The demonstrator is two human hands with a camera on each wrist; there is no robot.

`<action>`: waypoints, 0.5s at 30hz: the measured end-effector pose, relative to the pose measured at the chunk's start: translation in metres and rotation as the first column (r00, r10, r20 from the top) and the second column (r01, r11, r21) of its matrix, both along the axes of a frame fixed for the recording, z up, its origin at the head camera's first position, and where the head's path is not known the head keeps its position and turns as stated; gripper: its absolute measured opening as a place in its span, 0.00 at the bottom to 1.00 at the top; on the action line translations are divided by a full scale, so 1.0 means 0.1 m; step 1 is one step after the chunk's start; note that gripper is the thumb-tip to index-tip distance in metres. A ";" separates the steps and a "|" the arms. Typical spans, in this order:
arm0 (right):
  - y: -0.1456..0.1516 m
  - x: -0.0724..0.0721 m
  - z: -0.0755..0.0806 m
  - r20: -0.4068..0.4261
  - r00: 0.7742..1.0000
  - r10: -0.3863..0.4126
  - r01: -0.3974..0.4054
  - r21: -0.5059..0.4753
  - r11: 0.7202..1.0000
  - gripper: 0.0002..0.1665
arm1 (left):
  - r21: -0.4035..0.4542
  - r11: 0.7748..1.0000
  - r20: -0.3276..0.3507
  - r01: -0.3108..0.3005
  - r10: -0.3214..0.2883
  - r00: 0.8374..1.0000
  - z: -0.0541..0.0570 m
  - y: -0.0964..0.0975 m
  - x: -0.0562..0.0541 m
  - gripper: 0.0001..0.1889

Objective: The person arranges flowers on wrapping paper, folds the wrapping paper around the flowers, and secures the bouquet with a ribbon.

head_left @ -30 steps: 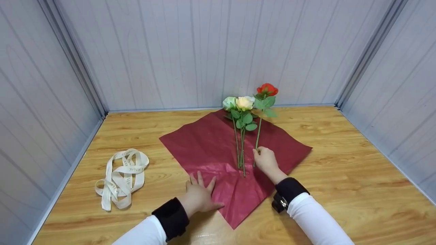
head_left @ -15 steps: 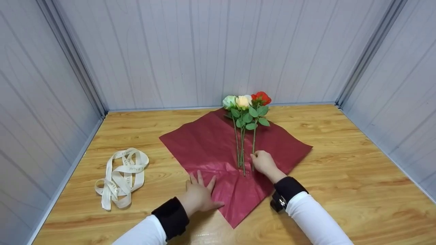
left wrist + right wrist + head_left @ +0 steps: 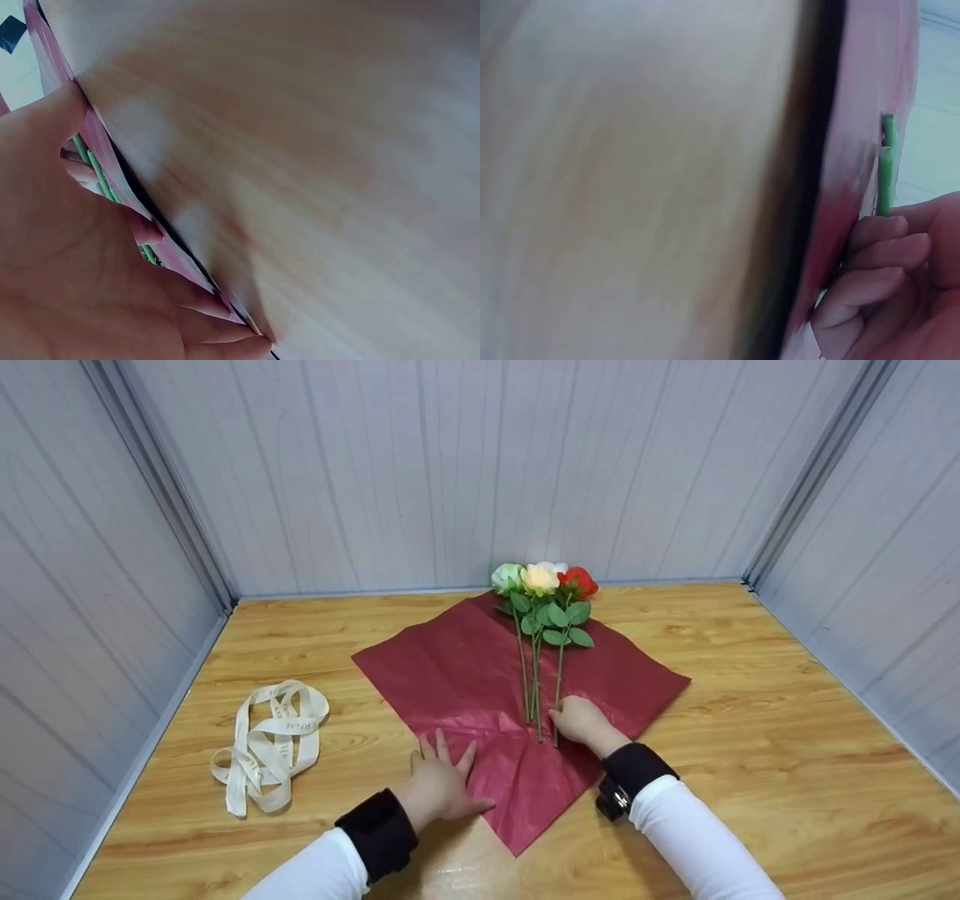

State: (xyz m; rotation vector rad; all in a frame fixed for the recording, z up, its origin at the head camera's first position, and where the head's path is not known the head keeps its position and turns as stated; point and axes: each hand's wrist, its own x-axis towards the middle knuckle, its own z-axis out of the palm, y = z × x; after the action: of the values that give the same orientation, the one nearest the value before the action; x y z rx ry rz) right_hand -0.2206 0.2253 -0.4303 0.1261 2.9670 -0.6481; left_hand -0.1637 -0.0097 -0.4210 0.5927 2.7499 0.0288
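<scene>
Dark red wrapping paper (image 3: 442, 660) lies spread on the wooden table, one corner toward me. My left hand (image 3: 441, 784) rests on its lower left edge with fingers spread. On the paper are a pale green rose (image 3: 507, 577), a cream rose (image 3: 540, 579) and a white rose (image 3: 556, 566) partly hidden behind, their stems toward me. To their right, my right hand (image 3: 583, 721) pinches the lower stem of a red rose (image 3: 577, 583). In the right wrist view its fingers curl around, with green stem ends (image 3: 886, 176) showing past them.
A loosely heaped cream ribbon (image 3: 281, 727) with printed lettering lies on the table at the left. Pale panel walls (image 3: 360, 472) enclose the back and both sides of the wooden table (image 3: 787, 750).
The red rose has come down and left, its head now beside the cream rose. My right hand has moved slightly down and left with it. My left hand has stayed on the paper.
</scene>
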 end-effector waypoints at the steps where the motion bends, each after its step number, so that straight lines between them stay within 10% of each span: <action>1: 0.00 0.00 0.00 -0.003 1.000 0.002 -0.002 0.012 1.000 0.20 | 0.003 1.000 -0.003 0.000 0.000 1.000 0.00 0.00 0.00 0.49; 15: 0.09 0.06 -0.01 -0.075 0.997 0.015 -0.021 -0.084 0.996 0.14 | -0.010 1.000 -0.049 0.024 -0.024 0.998 0.00 -0.01 0.01 0.49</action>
State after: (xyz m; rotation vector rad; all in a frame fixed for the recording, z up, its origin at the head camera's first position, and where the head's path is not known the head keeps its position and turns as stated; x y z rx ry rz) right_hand -0.2144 0.2346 -0.4309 0.0695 3.0011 -0.7918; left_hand -0.1623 -0.0108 -0.4209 0.6321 2.7886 -0.0047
